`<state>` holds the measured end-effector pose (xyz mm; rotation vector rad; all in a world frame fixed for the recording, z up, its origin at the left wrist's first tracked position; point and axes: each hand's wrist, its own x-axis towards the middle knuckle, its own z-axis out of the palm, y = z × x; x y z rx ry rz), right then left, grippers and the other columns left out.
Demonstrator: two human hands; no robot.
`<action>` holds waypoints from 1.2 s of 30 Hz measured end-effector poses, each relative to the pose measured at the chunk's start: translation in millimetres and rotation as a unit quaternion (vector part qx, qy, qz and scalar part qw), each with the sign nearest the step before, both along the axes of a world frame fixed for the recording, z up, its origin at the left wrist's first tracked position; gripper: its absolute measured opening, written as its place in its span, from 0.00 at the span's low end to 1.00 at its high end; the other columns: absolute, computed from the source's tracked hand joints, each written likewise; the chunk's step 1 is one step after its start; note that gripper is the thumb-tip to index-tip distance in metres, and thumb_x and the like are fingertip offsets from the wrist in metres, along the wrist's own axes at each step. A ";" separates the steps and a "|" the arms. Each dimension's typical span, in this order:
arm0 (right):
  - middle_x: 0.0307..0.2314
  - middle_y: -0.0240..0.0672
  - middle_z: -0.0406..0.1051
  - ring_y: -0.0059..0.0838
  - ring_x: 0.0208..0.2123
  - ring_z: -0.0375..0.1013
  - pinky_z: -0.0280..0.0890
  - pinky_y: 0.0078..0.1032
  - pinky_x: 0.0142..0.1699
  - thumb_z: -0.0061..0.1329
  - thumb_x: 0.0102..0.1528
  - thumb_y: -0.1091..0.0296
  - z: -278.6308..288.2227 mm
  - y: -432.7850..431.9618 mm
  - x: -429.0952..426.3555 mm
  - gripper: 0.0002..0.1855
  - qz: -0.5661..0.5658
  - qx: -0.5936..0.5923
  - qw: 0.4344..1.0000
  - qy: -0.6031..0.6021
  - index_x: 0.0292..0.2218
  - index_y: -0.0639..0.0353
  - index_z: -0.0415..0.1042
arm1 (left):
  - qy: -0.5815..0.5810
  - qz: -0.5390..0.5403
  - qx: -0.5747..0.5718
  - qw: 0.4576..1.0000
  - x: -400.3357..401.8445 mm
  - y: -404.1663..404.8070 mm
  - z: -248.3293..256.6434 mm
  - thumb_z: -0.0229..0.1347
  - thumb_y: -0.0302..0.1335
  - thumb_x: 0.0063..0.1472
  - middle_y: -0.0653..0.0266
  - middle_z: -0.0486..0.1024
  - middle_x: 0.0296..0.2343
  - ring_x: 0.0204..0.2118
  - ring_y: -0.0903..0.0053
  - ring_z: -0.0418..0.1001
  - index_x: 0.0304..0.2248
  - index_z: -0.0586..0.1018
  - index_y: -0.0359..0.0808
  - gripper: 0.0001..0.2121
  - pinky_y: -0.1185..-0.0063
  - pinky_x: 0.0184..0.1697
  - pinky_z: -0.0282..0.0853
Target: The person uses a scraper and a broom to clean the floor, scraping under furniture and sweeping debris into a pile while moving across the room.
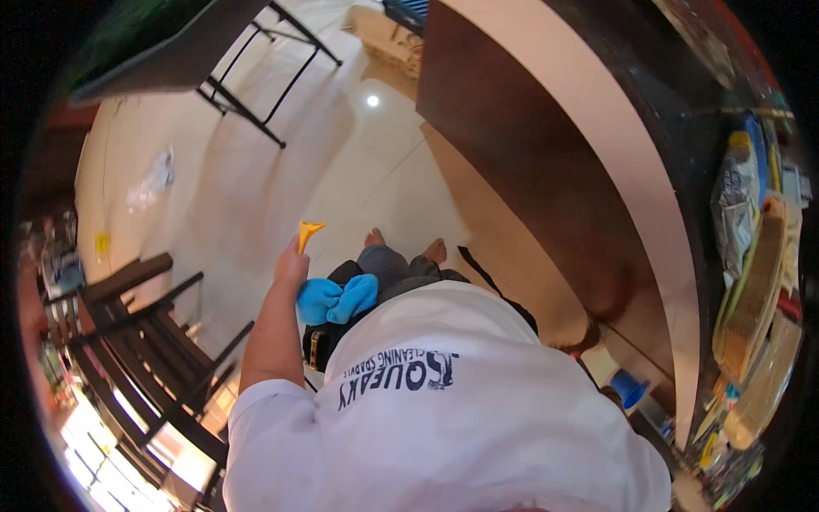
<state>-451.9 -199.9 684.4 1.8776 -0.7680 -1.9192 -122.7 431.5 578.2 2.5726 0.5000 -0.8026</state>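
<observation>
My left hand (pixel 292 265) is closed around the handle of a yellow tool (pixel 308 234) with a flared head; its exact kind I cannot tell. The tool points away from me over the tiled floor, left of my bare feet. A bright blue cloth (pixel 339 299) hangs bunched at my waist, just right of my left wrist. Below the cloth a small black and yellow item (pixel 315 351) sits at my hip. My right hand is out of view; on that side stands a dark brown panel (pixel 537 147) with a pale curved edge.
A dark wooden chair (pixel 147 345) stands at the left. At the upper left are black metal legs (pixel 246 115) under a grey surface. A clear plastic bag (pixel 153 179) lies on the floor. A cardboard box (pixel 384 35) is at the top; packets and brushes crowd the right rim.
</observation>
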 end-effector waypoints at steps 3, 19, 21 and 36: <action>0.26 0.46 0.64 0.35 0.30 0.65 0.61 0.29 0.33 0.39 0.42 0.67 -45.7 10.7 55.7 0.14 0.060 0.082 0.995 -0.020 0.33 0.63 0.60 | 0.011 0.088 0.034 0.995 -40.0 30.5 7.3 0.40 0.25 0.42 0.48 0.66 0.28 0.33 0.60 0.64 0.42 0.58 0.43 0.22 0.71 0.35 0.58; 0.22 0.44 0.66 0.35 0.25 0.66 0.60 0.28 0.28 0.39 0.38 0.69 -102.6 282.7 383.4 0.11 0.017 0.281 0.873 -0.398 0.26 0.67 0.64 | 0.012 0.253 0.054 0.966 -266.2 51.3 10.6 0.39 0.25 0.43 0.48 0.64 0.31 0.34 0.59 0.62 0.43 0.55 0.38 0.23 0.71 0.36 0.57; 0.22 0.43 0.66 0.34 0.26 0.66 0.60 0.28 0.29 0.40 0.38 0.69 -94.8 284.1 370.0 0.12 0.045 0.311 0.847 -0.430 0.27 0.66 0.64 | 0.016 0.260 0.071 0.963 -275.4 41.8 15.2 0.38 0.25 0.43 0.48 0.63 0.32 0.35 0.59 0.62 0.43 0.55 0.37 0.23 0.70 0.36 0.57; 0.10 0.27 0.53 0.18 0.08 0.51 0.46 0.16 0.11 0.37 0.39 0.74 -50.6 249.7 294.1 0.10 -0.435 0.475 0.765 0.021 0.28 0.56 0.56 | -0.242 0.571 -0.059 0.783 -328.0 -194.8 76.8 0.42 0.24 0.47 0.58 0.68 0.26 0.28 0.72 0.67 0.44 0.56 0.40 0.21 0.80 0.30 0.60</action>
